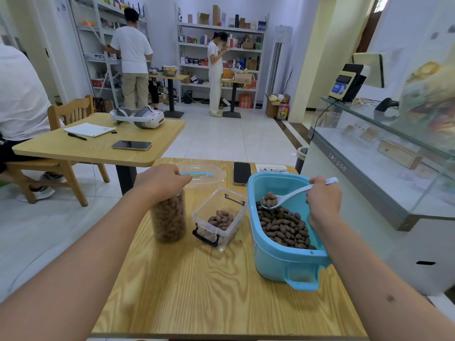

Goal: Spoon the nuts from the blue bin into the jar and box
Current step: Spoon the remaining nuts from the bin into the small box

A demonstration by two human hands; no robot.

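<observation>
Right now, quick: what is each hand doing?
Left hand: grips the top of the clear nut-filled jar.
Right hand: holds the white plastic spoon, loaded with nuts.

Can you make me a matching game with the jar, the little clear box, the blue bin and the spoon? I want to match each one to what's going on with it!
Things:
1. jar
2. clear box
3. blue bin
4. spoon

States:
A. held over the bin, carrying nuts
B. only a small heap of nuts inside
C. nearly full, a hand on top
D. farthest right, many dark nuts inside

Pairs: 1-C, 2-B, 3-D, 4-A
</observation>
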